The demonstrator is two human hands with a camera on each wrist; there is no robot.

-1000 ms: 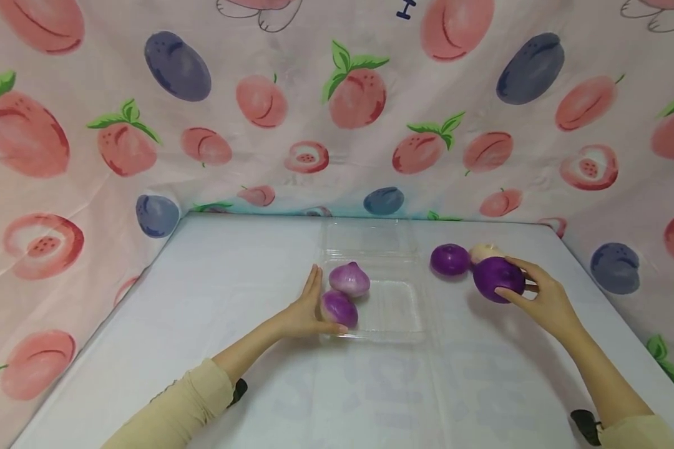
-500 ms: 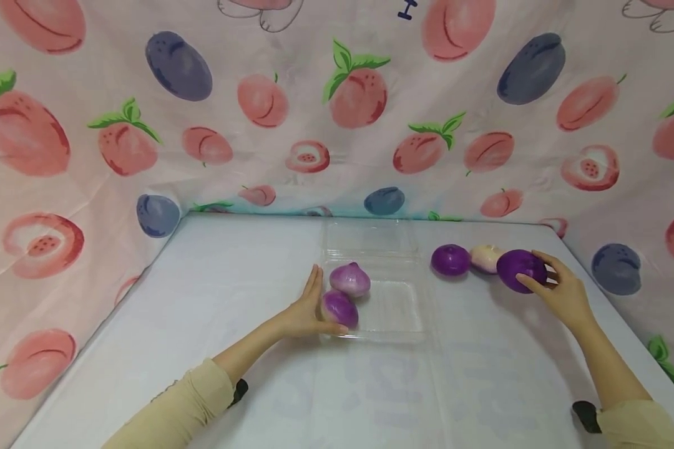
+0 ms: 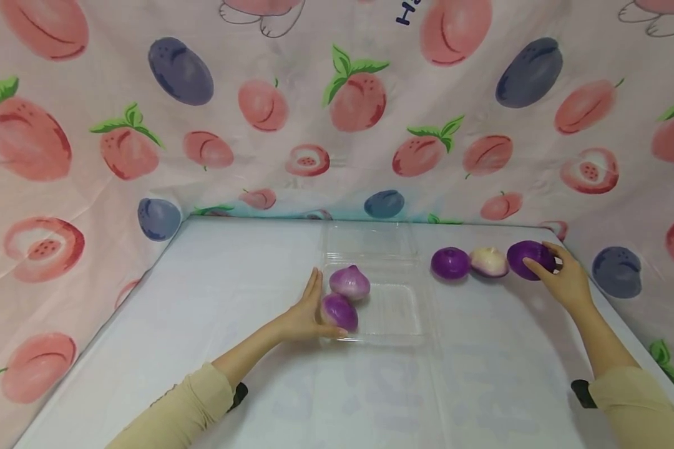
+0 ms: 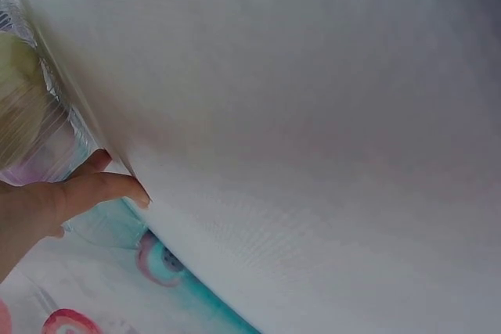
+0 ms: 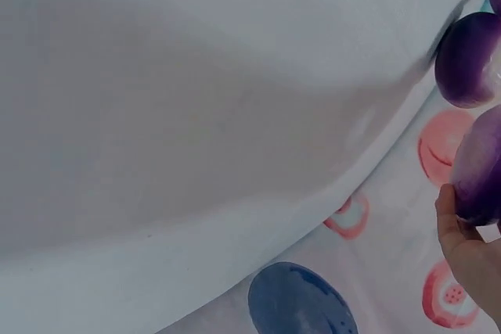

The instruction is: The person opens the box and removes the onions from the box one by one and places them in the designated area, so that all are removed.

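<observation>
My right hand (image 3: 567,280) grips a dark purple onion (image 3: 525,259) between thumb and fingers, at the right end of a row. In the right wrist view, that onion (image 5: 481,170) shows a paler side and is partly cut off. Left of it sit a pale-topped onion (image 3: 488,263) and another dark purple onion (image 3: 449,263). My left hand (image 3: 303,318) rests against the left side of a clear plastic container (image 3: 390,312), fingers stretched along the wall and thumb at the front edge. Inside, two purple onions, one pointed (image 3: 350,282) and one rounder (image 3: 339,312), lie at the left.
The container's clear lid (image 3: 367,240) is folded back behind it. A white sheet covers the table (image 3: 247,268). Fruit-printed cloth (image 3: 314,100) rises along the back and both sides, close behind the row of onions.
My right hand has moved right and back with the dark purple onion, from in front of the pale-topped onion to its right side. My left hand stays at the container.
</observation>
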